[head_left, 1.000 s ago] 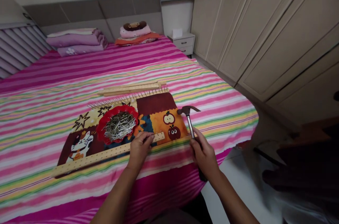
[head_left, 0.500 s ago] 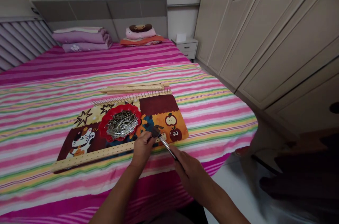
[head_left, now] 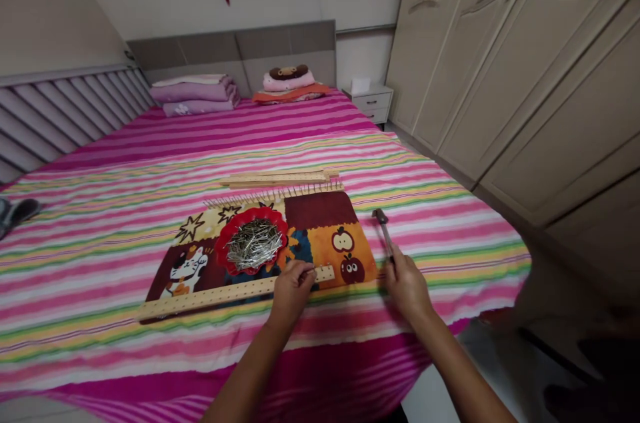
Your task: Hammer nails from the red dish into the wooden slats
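Nailing up the near wooden strip, looks like: left hand pinching probably a nail, right hand gripping the hammer. Next swing needs careful aim.

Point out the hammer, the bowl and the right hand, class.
Hammer (head_left: 381,216): head view, on its metal head.
Bowl (head_left: 223,244): head view, on its red rim.
Right hand (head_left: 410,286): head view, on its back.
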Demonstrator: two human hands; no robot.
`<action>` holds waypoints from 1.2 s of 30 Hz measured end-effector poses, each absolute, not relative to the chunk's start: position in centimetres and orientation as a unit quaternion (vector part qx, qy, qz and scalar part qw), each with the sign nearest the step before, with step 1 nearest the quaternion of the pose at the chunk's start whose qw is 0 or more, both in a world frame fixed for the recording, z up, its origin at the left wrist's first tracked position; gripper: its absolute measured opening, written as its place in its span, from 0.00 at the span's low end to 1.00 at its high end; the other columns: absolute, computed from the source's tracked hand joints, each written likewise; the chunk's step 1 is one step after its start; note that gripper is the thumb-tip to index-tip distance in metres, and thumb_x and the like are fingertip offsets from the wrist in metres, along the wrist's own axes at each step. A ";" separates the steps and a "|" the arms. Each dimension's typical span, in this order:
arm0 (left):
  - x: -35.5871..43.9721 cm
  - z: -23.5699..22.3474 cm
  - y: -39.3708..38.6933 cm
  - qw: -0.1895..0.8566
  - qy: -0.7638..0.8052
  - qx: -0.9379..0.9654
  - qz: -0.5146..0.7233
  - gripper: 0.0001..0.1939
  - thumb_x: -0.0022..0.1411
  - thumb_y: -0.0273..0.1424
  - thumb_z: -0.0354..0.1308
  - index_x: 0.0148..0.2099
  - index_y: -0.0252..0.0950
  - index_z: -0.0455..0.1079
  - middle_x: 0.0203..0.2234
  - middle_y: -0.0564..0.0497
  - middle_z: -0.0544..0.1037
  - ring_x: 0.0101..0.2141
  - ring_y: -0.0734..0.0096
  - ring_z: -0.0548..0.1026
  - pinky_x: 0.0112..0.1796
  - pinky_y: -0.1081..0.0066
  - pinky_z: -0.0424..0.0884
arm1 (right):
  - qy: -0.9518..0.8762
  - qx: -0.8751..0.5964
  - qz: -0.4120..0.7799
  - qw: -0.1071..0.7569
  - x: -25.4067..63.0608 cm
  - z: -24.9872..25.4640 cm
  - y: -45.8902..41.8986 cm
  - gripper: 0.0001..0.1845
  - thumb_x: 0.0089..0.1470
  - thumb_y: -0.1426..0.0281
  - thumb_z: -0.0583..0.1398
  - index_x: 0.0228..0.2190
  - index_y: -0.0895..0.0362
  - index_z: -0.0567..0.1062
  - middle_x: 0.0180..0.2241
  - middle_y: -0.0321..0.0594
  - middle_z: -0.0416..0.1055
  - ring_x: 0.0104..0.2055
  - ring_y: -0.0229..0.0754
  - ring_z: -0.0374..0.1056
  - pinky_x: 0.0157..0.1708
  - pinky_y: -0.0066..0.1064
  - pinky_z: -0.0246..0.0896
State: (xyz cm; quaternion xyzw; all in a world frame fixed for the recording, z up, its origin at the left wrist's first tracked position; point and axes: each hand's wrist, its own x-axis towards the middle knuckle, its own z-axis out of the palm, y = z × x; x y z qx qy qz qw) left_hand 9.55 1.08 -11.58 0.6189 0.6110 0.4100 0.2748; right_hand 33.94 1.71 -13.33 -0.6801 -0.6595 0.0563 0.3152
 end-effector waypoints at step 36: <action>-1.8 -6.4 4.6 0.234 0.767 0.449 0.394 0.17 0.43 0.43 0.61 0.31 0.36 0.76 0.23 0.52 0.77 0.26 0.69 0.71 0.30 0.71 0.65 | -0.664 -0.726 0.017 0.179 33.6 -14.7 2.0 0.24 0.55 0.76 0.53 0.54 0.62 0.67 0.31 0.44 0.68 0.26 0.40 0.63 0.23 0.28 0.51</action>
